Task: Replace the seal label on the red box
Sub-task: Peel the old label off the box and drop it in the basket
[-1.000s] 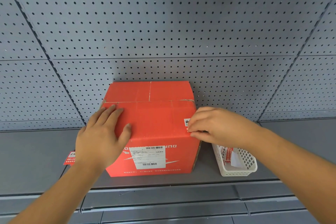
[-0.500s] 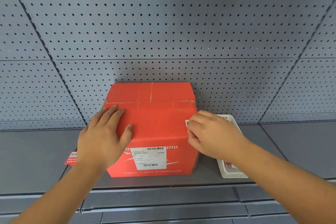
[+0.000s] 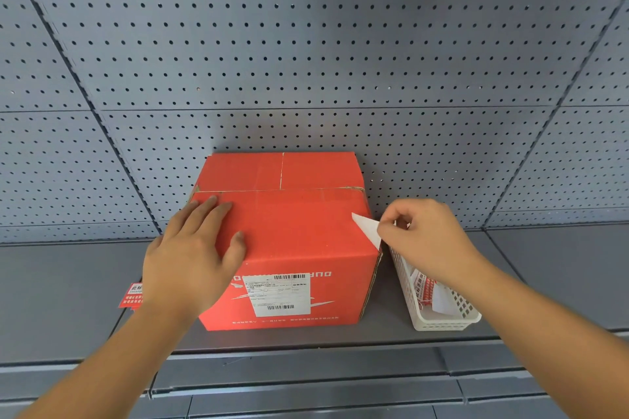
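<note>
White seal label half-peeled at red box right edge, pinched by right hand; left hand flat, open, bracing the front.

Red box, white basket (lattice-holed), grey pegboard dotted with dark holes.

Two bare forearms, left hand, right hand, no sleeves, seemingly no rings
</note>
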The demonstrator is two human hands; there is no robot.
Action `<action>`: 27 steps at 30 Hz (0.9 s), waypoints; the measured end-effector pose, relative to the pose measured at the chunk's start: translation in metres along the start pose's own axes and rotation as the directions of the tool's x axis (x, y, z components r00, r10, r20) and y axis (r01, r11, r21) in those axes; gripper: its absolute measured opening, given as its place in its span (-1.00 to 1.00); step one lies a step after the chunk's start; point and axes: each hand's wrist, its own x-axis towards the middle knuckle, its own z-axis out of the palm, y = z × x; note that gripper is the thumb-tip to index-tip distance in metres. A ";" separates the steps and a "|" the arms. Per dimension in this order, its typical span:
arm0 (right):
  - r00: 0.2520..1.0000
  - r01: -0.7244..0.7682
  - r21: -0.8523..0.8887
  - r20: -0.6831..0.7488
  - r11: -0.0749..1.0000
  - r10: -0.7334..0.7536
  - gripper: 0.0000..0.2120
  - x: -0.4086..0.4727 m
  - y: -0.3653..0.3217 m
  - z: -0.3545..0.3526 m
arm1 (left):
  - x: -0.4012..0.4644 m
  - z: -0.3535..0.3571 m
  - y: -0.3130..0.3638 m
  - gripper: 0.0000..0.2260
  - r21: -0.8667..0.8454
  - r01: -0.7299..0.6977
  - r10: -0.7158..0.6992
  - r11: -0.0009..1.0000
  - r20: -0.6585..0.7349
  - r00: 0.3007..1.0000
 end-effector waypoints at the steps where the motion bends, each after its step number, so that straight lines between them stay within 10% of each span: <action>1: 1.000 -0.019 0.021 0.000 1.000 0.019 -0.87 0.000 0.001 -0.002 | 0.000 0.000 0.000 -0.47 0.001 0.000 0.000 1.000 -0.001 1.000; 27: 0.896 -0.423 0.436 0.070 0.794 0.439 -0.86 -0.016 0.060 -0.014 | 0.000 -0.003 0.001 -0.46 0.000 -0.001 0.001 1.000 0.029 1.000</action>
